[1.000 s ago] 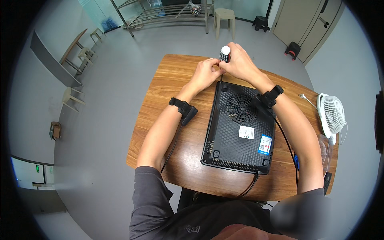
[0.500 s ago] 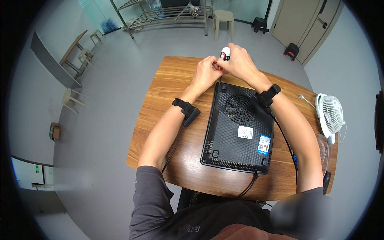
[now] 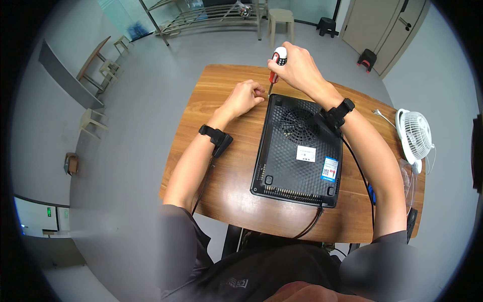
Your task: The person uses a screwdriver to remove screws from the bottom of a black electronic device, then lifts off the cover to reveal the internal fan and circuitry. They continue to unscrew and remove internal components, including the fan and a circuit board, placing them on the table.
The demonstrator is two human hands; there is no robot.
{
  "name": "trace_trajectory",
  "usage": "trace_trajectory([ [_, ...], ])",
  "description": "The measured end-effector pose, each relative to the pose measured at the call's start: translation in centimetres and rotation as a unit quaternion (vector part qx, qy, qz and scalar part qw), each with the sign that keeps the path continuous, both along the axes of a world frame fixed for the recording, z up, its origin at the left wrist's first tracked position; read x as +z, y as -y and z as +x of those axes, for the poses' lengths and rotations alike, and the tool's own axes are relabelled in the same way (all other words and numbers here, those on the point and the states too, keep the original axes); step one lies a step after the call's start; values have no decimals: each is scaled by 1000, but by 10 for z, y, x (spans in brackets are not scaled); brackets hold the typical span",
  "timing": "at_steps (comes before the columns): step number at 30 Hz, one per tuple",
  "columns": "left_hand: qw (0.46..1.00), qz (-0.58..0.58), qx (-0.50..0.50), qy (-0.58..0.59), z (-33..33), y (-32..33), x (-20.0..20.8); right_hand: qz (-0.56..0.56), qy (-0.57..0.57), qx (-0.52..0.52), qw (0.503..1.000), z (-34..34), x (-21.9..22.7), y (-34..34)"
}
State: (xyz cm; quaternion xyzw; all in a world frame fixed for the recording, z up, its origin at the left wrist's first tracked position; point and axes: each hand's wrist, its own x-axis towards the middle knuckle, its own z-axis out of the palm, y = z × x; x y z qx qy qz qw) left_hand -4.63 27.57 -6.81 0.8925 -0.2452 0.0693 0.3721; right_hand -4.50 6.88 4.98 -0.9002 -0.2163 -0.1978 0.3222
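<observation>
An induction cooker (image 3: 315, 136) lies upside down on the wooden table, its black textured base, round fan grille and small feet facing up. My right hand (image 3: 298, 64) grips a screwdriver (image 3: 273, 77) by its red, white and black handle. The screwdriver stands nearly upright, its metal shaft running down to the cooker's far left corner; the very tip is too small to make out. Just left of that corner, my left hand (image 3: 244, 97) rests low over the table, fingers loosely bent and apart from the thumb, with nothing visible in them.
A white fan (image 3: 415, 136) lies at the table's right edge, its plug (image 3: 377, 112) beside it. A black power cord (image 3: 315, 225) leaves the cooker's near side. Thin cables trail from both my wristbands. Beyond the table stand a metal rack (image 3: 211, 22) and a beige stool (image 3: 280, 22).
My left hand has come away from the screwdriver and moved left, its fingers loosening. My right hand has risen slightly with the screwdriver, whose shaft now shows. The view has shifted a little.
</observation>
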Motion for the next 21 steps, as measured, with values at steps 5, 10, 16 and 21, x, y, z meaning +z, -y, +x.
trace_trajectory([
  [5,1000,22,1,6,-33,0,0,14,-9,19,1000,-29,9,-5],
  [10,999,26,23,1,-66,0,11,35,-24,37,998,-58,17,-6],
  [16,998,43,31,-24,-106,-1,22,46,-38,53,997,-89,16,0],
  [21,996,68,22,-62,-137,-12,35,58,-49,57,995,-113,9,8],
])
